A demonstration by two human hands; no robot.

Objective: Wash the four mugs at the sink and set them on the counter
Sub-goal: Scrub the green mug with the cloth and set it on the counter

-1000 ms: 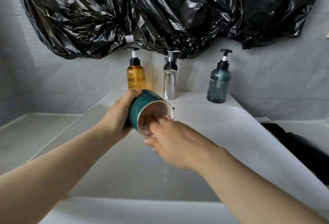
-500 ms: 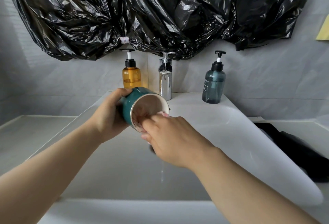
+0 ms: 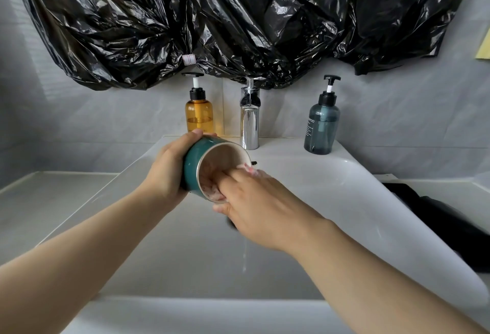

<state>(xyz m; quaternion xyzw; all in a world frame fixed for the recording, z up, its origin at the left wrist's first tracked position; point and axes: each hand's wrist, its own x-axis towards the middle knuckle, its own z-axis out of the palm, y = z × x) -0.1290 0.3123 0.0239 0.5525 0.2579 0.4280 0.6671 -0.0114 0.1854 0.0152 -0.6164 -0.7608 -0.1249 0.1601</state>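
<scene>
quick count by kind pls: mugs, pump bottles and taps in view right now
mugs: 1, the teal mug
pump bottles: 2, the amber bottle and the blue-grey bottle
taps: 1, the chrome tap
total: 4

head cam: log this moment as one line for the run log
phase: washing | left hand: grips teal mug, tilted over sink | right hand: fingers inside mug | water drip falls below right hand

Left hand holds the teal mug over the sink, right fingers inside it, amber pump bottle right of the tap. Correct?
No: the amber pump bottle stands left of the tap, per the head view. Otherwise right: left hand holds the teal mug over the sink, right hand reaching inside it.
</scene>
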